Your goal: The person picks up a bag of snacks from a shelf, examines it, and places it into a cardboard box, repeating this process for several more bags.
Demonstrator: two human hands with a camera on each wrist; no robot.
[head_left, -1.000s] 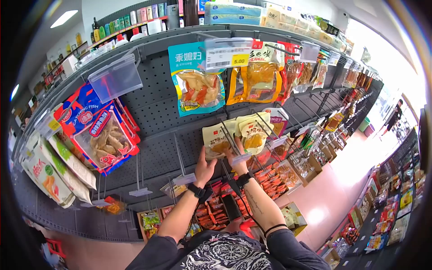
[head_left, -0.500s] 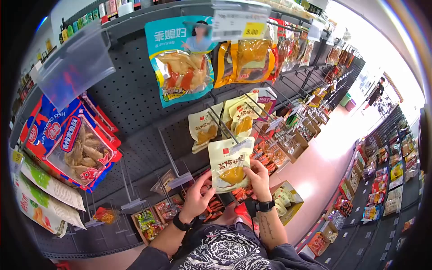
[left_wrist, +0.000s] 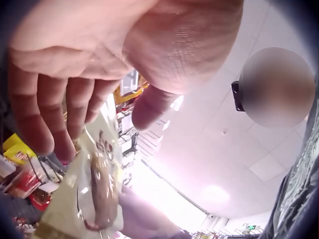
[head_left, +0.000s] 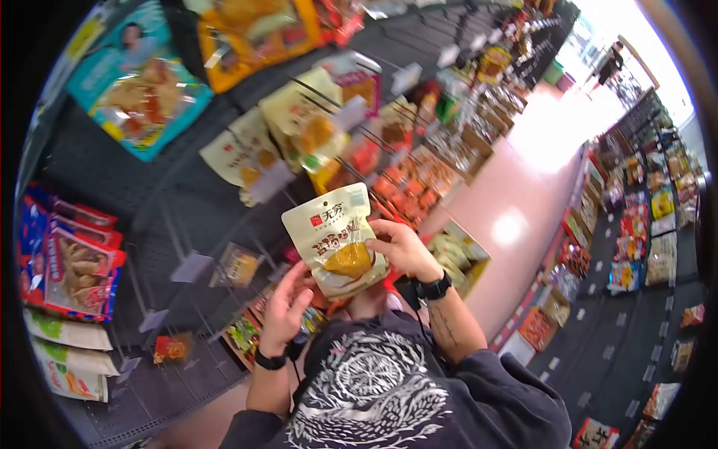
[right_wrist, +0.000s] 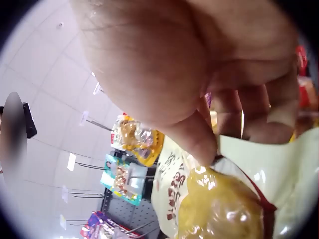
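A cream snack pouch (head_left: 334, 243) with red and brown lettering and a clear window over a golden-brown piece of meat is held before the chest in the head view. My right hand (head_left: 407, 251) pinches its right edge, thumb on the front and fingers behind. In the right wrist view the thumb (right_wrist: 194, 137) presses beside the pouch's window. My left hand (head_left: 283, 314) is at the lower left edge, fingertips right by the pouch and thumb apart. The left wrist view shows those fingers (left_wrist: 75, 107) loosely extended, the pouch (left_wrist: 102, 174) just beyond them.
Matching cream pouches (head_left: 243, 153) hang on hooks ahead. A teal pouch (head_left: 142, 86) and blue-red fish snack bags (head_left: 71, 258) hang to the left. An open carton (head_left: 473, 266) of pouches stands near the aisle floor (head_left: 516, 224). A person (head_left: 611, 63) is far down the aisle.
Both hands went from the hanging pouches back toward the body, bringing one cream pouch off its hook. The left fingers have loosened, and the head view has turned down and right.
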